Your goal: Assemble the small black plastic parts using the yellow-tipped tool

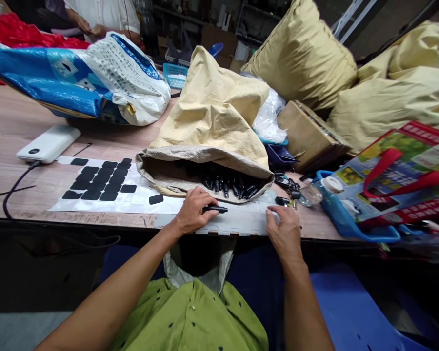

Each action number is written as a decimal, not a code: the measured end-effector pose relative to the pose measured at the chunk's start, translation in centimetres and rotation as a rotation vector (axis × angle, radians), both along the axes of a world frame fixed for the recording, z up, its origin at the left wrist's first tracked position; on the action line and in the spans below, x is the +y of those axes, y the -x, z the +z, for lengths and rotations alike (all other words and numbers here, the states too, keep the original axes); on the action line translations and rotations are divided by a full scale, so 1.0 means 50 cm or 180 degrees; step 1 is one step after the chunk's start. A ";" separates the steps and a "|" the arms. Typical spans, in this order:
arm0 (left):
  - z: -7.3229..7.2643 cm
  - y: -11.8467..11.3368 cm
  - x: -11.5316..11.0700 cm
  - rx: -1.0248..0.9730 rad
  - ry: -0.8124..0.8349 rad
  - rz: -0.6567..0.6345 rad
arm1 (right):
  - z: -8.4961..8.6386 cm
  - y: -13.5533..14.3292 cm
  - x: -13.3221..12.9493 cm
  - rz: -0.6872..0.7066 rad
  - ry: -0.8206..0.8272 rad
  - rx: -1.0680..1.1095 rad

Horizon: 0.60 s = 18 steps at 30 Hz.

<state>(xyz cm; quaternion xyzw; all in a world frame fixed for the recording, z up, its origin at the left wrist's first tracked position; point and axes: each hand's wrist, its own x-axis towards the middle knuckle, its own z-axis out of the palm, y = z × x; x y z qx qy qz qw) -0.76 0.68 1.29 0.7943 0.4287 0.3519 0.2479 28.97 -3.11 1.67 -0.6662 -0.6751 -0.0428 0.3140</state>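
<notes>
My left hand (195, 212) is closed on a slim black pen-shaped piece (217, 209), whose end points right above the table's front edge. Just behind that hand, the mouth of a cream cloth sack (212, 117) gapes toward me, with many similar black pieces (225, 184) lying inside. My right hand (285, 231) hovers over the right end of a grey board (241, 220), its thumb and curved fingers apart. Small black parts (282, 201) lie just beyond its fingertips. Its palm is hidden from view.
Left of the sack lies a white sheet (139, 201) with rows of black rounded patches (95, 181). A white power bank (48, 144) with a cable, a blue-and-white bag (95, 83), a blue basket (342, 214) and a printed bag (402, 170) surround the area. Another person (106, 17) sits across.
</notes>
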 end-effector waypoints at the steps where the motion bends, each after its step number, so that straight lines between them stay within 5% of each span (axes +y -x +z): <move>1: 0.005 0.002 -0.006 -0.0044 -0.0030 -0.0062 | -0.012 0.019 0.002 0.0107 -0.0003 0.0024; 5: 0.013 0.007 -0.080 -0.0107 0.0060 -0.0550 | -0.052 0.095 -0.005 -0.0191 -0.0068 -0.0081; 8: -0.028 0.008 -0.165 0.0228 0.0432 -0.1098 | -0.067 0.112 -0.011 -0.0342 -0.0086 -0.0136; 12: -0.126 0.011 -0.233 0.1109 0.1382 -0.0508 | -0.067 0.102 -0.012 -0.0258 -0.0047 -0.0141; 14: -0.151 0.009 -0.241 0.1477 0.1763 -0.0314 | -0.064 0.099 -0.012 -0.0270 -0.0043 -0.0144; 16: -0.139 0.000 -0.237 0.1501 0.1800 -0.0427 | -0.064 0.100 -0.013 -0.0286 -0.0049 -0.0140; 18: -0.094 -0.017 -0.223 0.1163 0.1554 -0.0703 | -0.065 0.102 -0.013 -0.0286 -0.0068 -0.0132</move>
